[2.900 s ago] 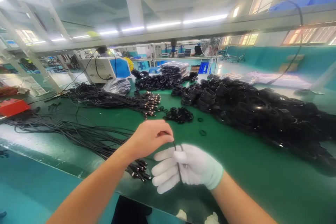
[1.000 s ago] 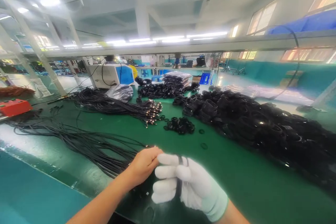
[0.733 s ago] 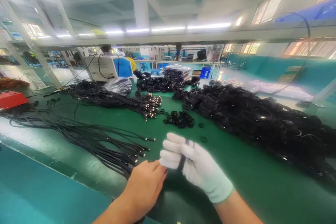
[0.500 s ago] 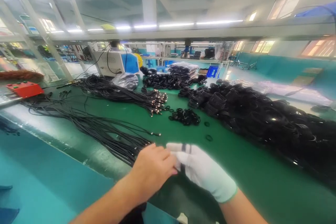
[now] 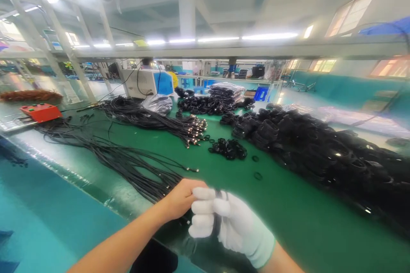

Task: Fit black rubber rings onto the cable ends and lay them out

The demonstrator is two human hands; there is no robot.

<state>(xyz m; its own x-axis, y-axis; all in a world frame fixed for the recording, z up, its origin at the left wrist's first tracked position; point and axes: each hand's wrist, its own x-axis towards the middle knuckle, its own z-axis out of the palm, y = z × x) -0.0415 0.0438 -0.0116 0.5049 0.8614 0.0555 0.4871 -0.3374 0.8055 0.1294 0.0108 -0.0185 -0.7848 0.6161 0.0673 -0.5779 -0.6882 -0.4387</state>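
Note:
My bare left hand (image 5: 181,198) is closed, its fingertips hidden where they meet my other hand. My right hand (image 5: 230,222), in a white glove, has its fingers curled together and the thumb folded over them. Dark strands of black cable (image 5: 217,225) loop round those gloved fingers. What my left fingers pinch cannot be made out. A small pale cable end (image 5: 188,222) shows just below them. Left of both hands lies a bundle of long black cables (image 5: 128,166) on the green mat (image 5: 288,217).
A second cable bundle (image 5: 153,117) with shiny plug ends lies farther back. Small black rings (image 5: 228,148) are heaped mid-mat, with loose ones nearby. A large pile of coiled black cables (image 5: 307,149) covers the right side. An orange-red control box (image 5: 41,112) sits far left.
The view has tilted up slightly. My right hand has turned, so its curled fingers and the dark strands show more. My left hand has shifted left and partly behind the glove.

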